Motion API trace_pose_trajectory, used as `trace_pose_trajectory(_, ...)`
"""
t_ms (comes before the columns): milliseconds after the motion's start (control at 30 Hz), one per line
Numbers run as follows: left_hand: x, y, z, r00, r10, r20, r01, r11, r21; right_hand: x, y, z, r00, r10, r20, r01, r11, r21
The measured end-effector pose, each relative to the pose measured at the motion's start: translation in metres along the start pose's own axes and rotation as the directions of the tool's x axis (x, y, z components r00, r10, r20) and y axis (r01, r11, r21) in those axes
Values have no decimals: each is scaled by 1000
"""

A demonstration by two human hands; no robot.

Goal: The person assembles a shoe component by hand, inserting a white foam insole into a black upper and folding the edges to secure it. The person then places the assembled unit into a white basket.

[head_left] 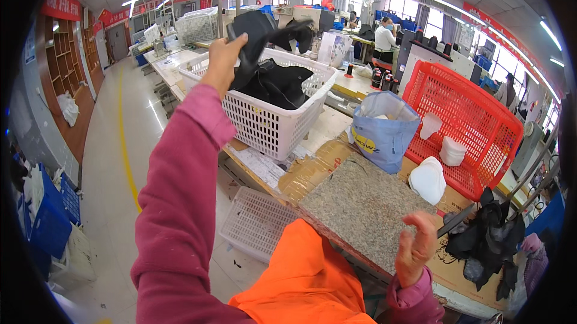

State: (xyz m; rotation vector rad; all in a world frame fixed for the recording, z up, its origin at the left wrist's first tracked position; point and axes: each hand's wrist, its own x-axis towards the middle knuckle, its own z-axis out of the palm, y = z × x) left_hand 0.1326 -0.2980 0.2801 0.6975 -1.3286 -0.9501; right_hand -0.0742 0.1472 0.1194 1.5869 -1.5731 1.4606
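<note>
My left hand [225, 58] reaches out over a white plastic basket [270, 125], closed on black shoe-upper-like pieces [252, 35] that are smeared by motion. More black pieces [276, 85] lie heaped inside that basket. Close to my body, my right hand [416, 246] hovers above the near right of a speckled stone slab [360, 204]. Its fingers are bent and apart, with nothing visible between them. A dark flat bar [457, 220] lies just beyond it, beside a pile of black pieces [490, 243] with loose threads.
Behind the slab stand a blue bag [384, 128] and a tilted red basket [463, 125]. White shaped pieces [428, 181] lie near them. Below the table edge sits another white basket [255, 222]. Thread cones [381, 77] stand farther back; a person [384, 41] sits beyond.
</note>
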Motion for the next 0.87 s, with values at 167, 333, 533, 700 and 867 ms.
trace_pose_trajectory(167,21,-68,44,979,139,-150,-98,962,257,-29,23,-73,986,49,-159,-77,981,-178)
trace_pose_trajectory(333,-117,-126,162,928,154,341,-143,988,-57,-72,59,-145,853,323,-410,-421,891,-173)
trace_pose_trajectory(533,-281,-136,297,592,82,801,-213,975,57,-95,74,-190,719,531,-448,-636,762,-117)
trace_pose_trajectory(700,-317,-168,394,550,140,823,-423,897,130,-116,75,-224,730,500,-467,-656,704,-273)
trace_pose_trajectory(867,-346,-210,420,621,35,783,-204,972,118,-146,70,-248,765,472,-438,-644,570,-511)
